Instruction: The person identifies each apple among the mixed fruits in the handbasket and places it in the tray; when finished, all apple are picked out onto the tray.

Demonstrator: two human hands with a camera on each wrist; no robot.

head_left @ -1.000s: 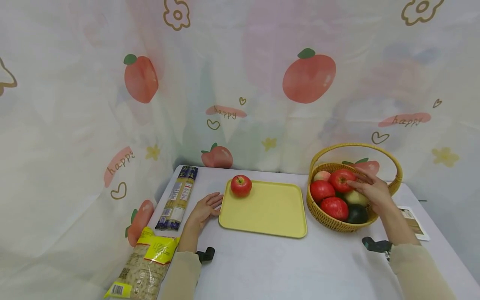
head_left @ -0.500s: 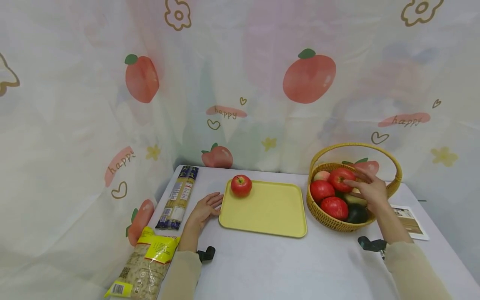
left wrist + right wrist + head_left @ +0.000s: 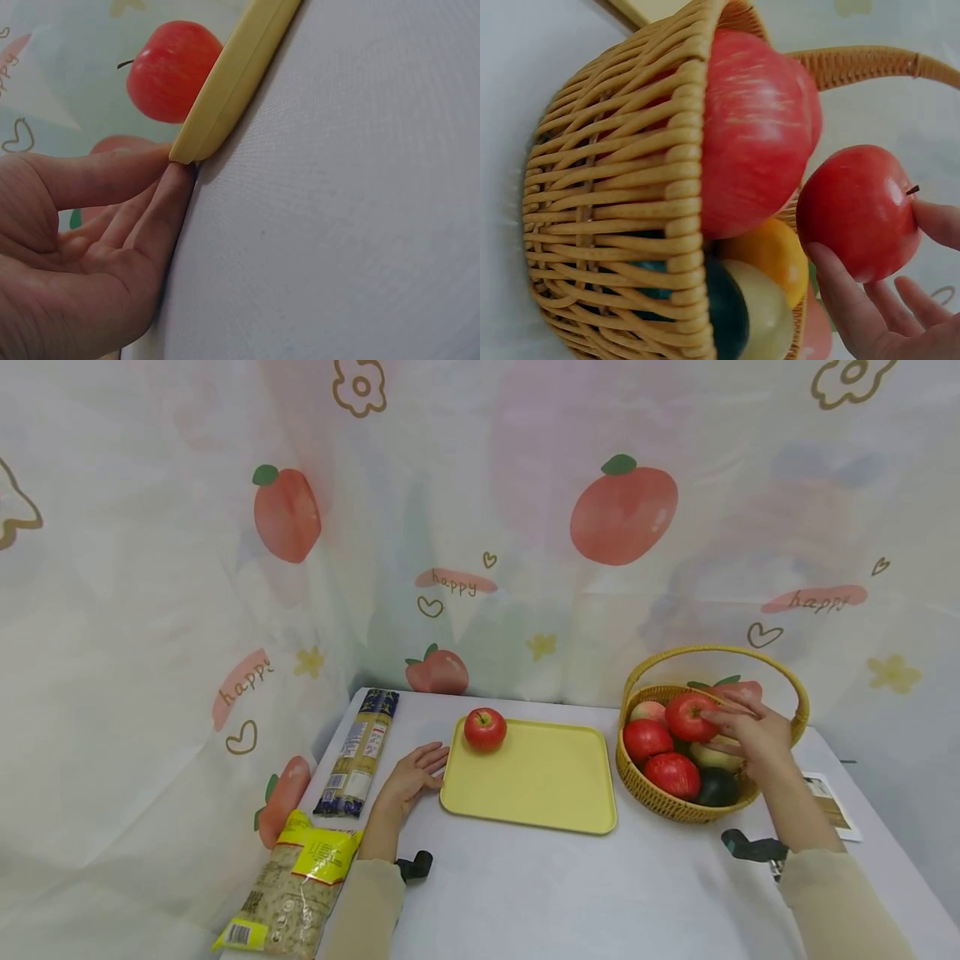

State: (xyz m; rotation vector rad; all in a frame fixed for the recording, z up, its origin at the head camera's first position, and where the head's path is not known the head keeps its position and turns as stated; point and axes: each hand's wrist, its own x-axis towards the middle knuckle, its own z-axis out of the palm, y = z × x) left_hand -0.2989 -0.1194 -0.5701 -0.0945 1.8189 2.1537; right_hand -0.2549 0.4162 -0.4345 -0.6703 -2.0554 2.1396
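My right hand holds a red apple by thumb and fingertips, over the wicker basket. In the right wrist view the apple shows its stem end at the thumb, just beyond the rim. Large red fruits, a dark green fruit, a pale fruit and a yellow-orange one fill the basket. My left hand lies with relaxed fingers at the left edge of the yellow tray; thumb and fingertips meet its rim. Another red apple sits in the tray's back left corner.
A blue-ended package of noodles lies left of the tray. A yellow-marked bag of grain-like food is nearer me at the table's left side. Behind the basket's right front stands a flat white-bordered picture. The basket's tall handle arches overhead.
My right hand and the apple it holds have shifted slightly left, then back to the right. The left hand, the tray and its apple stay in place.
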